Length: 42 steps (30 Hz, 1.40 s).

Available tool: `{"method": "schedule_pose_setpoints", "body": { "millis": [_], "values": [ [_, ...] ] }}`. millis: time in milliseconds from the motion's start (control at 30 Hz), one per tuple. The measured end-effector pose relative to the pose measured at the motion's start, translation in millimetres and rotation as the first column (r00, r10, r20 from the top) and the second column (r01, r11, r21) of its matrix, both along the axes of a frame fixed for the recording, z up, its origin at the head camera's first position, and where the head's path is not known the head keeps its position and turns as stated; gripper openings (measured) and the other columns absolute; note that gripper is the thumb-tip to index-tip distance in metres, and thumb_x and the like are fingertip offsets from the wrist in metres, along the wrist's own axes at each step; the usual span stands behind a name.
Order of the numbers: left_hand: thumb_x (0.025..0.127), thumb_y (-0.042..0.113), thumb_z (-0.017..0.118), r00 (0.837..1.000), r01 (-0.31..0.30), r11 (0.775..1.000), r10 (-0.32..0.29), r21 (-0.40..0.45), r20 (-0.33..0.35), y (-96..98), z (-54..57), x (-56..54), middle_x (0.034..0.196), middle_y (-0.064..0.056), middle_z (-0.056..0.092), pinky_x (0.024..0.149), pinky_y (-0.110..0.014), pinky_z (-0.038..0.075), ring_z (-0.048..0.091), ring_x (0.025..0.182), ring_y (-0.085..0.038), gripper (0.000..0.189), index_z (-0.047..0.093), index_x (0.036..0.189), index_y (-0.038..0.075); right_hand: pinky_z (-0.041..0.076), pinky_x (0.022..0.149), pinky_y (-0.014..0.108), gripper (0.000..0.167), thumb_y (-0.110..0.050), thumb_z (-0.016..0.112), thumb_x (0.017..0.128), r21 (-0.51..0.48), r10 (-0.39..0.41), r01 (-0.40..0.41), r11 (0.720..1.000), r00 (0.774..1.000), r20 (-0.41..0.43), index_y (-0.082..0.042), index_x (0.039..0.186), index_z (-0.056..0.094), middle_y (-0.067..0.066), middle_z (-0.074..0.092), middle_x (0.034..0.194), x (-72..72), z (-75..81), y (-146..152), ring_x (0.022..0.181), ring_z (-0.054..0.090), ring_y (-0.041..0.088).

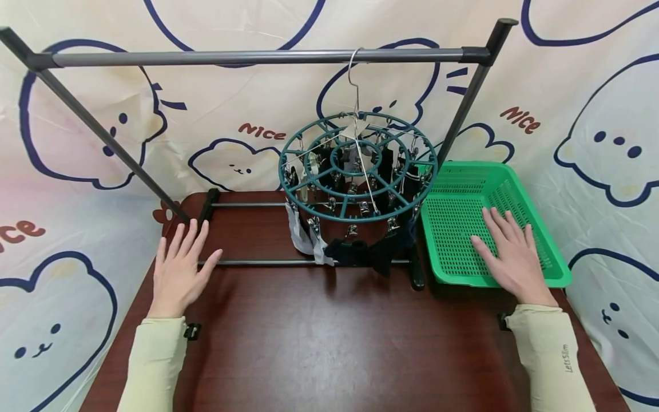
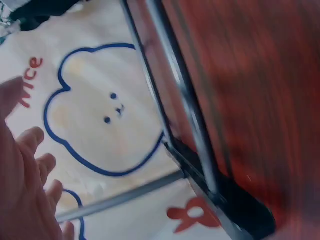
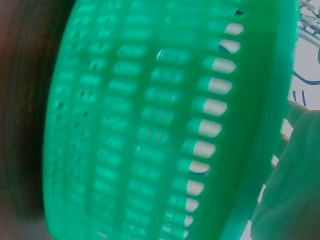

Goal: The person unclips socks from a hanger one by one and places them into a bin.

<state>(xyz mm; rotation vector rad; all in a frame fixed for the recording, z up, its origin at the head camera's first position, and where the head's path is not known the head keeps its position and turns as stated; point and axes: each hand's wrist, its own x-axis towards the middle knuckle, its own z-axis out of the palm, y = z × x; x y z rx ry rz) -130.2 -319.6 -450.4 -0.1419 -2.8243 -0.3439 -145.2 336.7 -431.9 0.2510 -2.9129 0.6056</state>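
Observation:
In the head view my left hand [image 1: 177, 272] is spread with its fingers straight, near the rack's left foot [image 1: 208, 206]. The left wrist view shows the same hand [image 2: 30, 185] holding nothing. My right hand [image 1: 509, 254], fingers also extended, is above the green plastic basket [image 1: 540, 229]; contact with the rim cannot be told. Between the hands a round teal clip hanger [image 1: 355, 217] hangs by its metal hook from the rack's bar [image 1: 257, 58]. Dark socks [image 1: 365, 252] and light grey socks [image 1: 300, 232] are clipped around it, some partly hidden by its rings.
The grey metal rack has slanted side posts [image 1: 110, 140] and low crossbars [image 1: 257, 262] on the dark brown table [image 1: 340, 343]. Its right foot [image 1: 417, 274] stands beside the basket. A patterned cloth [image 1: 607, 171] encloses the back and sides.

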Motion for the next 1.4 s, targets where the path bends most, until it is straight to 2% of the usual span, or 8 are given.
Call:
{"method": "schedule_pose_setpoints", "body": {
  "millis": [233, 367, 533, 667, 833, 1033, 1233, 1400],
  "values": [
    [0.106, 0.043, 0.055, 0.994, 0.079, 0.995, -0.075, 0.055, -0.073, 32.3, 12.1, -5.8, 0.171, -0.009, 0.027, 0.128, -0.056, 0.009, 0.018, 0.161, -0.029, 0.071, 0.023, 0.166, 0.025, -0.009, 0.127, 0.06, 0.063, -0.04, 0.043, 0.111, -0.137, 0.096, -0.102, 0.985, 0.994, -0.05, -0.025, 0.167, 0.017, 0.018, 0.023, 0.171, -2.6, 6.8, -22, 0.161, 0.006, 0.037],
    [0.106, 0.042, 0.056, 0.977, 0.154, 0.984, -0.138, 0.091, -0.165, 58.9, 25.7, -7.8, 0.169, -0.008, 0.032, 0.128, -0.053, 0.014, 0.023, 0.159, -0.028, 0.068, 0.028, 0.165, 0.024, -0.006, 0.129, 0.055, 0.063, -0.04, 0.044, 0.111, -0.174, 0.127, -0.13, 0.976, 0.992, -0.025, -0.026, 0.167, 0.018, 0.02, 0.024, 0.17, -7.5, 13.8, -40, 0.161, 0.009, 0.037],
    [0.108, 0.051, 0.047, 0.911, 0.302, 0.946, -0.251, 0.115, -0.328, 96.6, 47.8, -13.6, 0.167, -0.003, 0.037, 0.13, -0.044, 0.014, 0.031, 0.156, -0.028, 0.062, 0.035, 0.163, 0.023, 0.005, 0.127, 0.063, 0.064, -0.04, 0.045, 0.111, -0.248, 0.174, -0.157, 0.956, 0.984, 0.049, -0.032, 0.167, 0.014, 0.014, 0.018, 0.173, -13.1, 24.8, -64, 0.161, 0.009, 0.037],
    [0.108, 0.058, 0.039, 0.853, 0.402, 0.911, -0.335, 0.093, -0.401, 124.4, 65.1, -20.2, 0.166, -0.002, 0.04, 0.129, -0.047, 0.017, 0.033, 0.155, -0.028, 0.063, 0.039, 0.161, 0.023, 0.015, 0.122, 0.07, 0.068, -0.038, 0.047, 0.111, -0.308, 0.228, -0.195, 0.931, 0.971, 0.075, -0.035, 0.166, 0.009, 0.009, 0.021, 0.173, -17.7, 27.2, -80, 0.16, 0.012, 0.038],
    [0.109, 0.053, 0.04, 0.773, 0.518, 0.855, -0.451, 0.033, -0.447, 147.2, 80.1, -30.9, 0.164, -0.003, 0.044, 0.127, -0.05, 0.021, 0.035, 0.154, -0.027, 0.059, 0.044, 0.159, 0.02, 0.02, 0.119, 0.071, 0.069, -0.038, 0.048, 0.111, -0.365, 0.274, -0.216, 0.906, 0.955, 0.114, -0.032, 0.167, 0.007, 0.011, 0.021, 0.173, -22.4, 28.3, -95, 0.159, 0.016, 0.039],
    [0.111, 0.048, 0.04, 0.676, 0.609, 0.788, -0.576, -0.09, -0.459, 162.3, 87.5, -43.6, 0.157, -0.004, 0.053, 0.126, -0.048, 0.027, 0.046, 0.146, -0.027, 0.056, 0.049, 0.155, 0.016, 0.019, 0.122, 0.068, 0.067, -0.039, 0.043, 0.112, -0.477, 0.302, -0.19, 0.858, 0.938, 0.171, -0.02, 0.168, 0.01, 0.014, 0.017, 0.173, -25.9, 26.9, -106, 0.16, 0.014, 0.038],
    [0.111, 0.044, 0.043, 0.638, 0.65, 0.752, -0.618, -0.109, -0.459, 169.0, 85.2, -47.1, 0.139, -0.007, 0.067, 0.123, -0.047, 0.033, 0.057, 0.133, -0.027, 0.048, 0.063, 0.142, 0.013, 0.025, 0.122, 0.061, 0.064, -0.034, 0.039, 0.114, -0.595, 0.348, -0.19, 0.781, 0.923, 0.163, -0.013, 0.167, 0.012, 0.019, 0.02, 0.171, -29.4, 20.6, -112, 0.157, 0.021, 0.039],
    [0.11, 0.035, 0.051, 0.641, 0.654, 0.751, -0.614, -0.092, -0.461, 169.5, 82.5, -48.8, 0.124, -0.008, 0.073, 0.123, -0.045, 0.034, 0.062, 0.124, -0.027, 0.037, 0.071, 0.127, 0.009, 0.036, 0.112, 0.022, 0.055, -0.026, 0.04, 0.114, -0.652, 0.375, -0.225, 0.724, 0.922, 0.099, -0.01, 0.164, 0.024, 0.02, 0.037, 0.161, -32.0, 13.9, -118, 0.147, 0.036, 0.032]
  ]
}}
